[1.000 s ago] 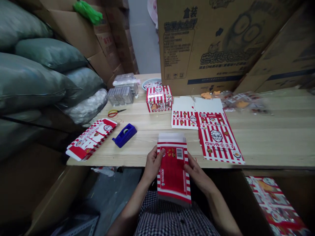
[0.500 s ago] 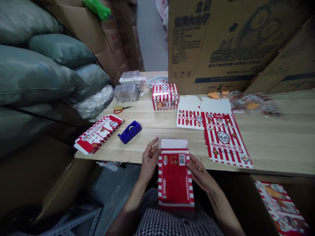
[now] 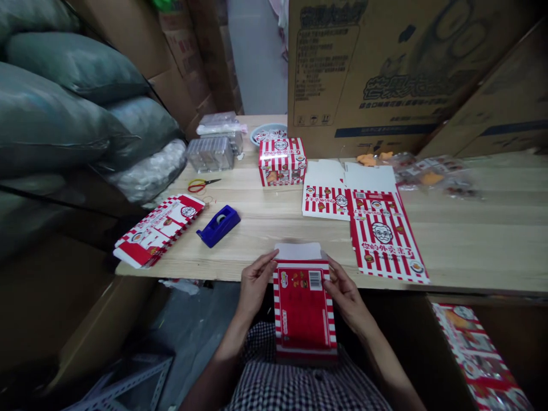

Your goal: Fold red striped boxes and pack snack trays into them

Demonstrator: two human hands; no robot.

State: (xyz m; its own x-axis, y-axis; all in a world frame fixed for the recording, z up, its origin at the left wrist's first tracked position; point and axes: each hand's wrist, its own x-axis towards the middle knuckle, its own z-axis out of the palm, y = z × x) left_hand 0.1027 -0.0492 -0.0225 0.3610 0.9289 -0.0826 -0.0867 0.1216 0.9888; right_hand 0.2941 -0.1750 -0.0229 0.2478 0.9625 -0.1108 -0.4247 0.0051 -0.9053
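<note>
A red-and-white striped box [image 3: 305, 311] rests over my lap at the table's front edge, its white end flap [image 3: 298, 251] sticking out toward the table. My left hand [image 3: 256, 281] grips the box's upper left edge, thumb and fingers at the base of the flap. On the opposite side, my right hand [image 3: 343, 290] holds the upper right edge, with the thumb on the printed face near the barcode. The box's underside and the fingertips behind it are hidden.
On the wooden table [image 3: 265, 220] lie a blue tape dispenser [image 3: 219, 225], scissors [image 3: 203, 184], flattened cartons [image 3: 158, 229], printed sheets [image 3: 383, 234] and a finished-looking box [image 3: 282, 162]. Clear plastic cases [image 3: 209, 154] and a bowl [image 3: 269, 133] stand behind. Large cardboard boxes [image 3: 363, 74] block the back.
My left hand has come down from above the flap and closed in on its corner. My right fingers have shifted up toward the flap. The whole view has moved slightly.
</note>
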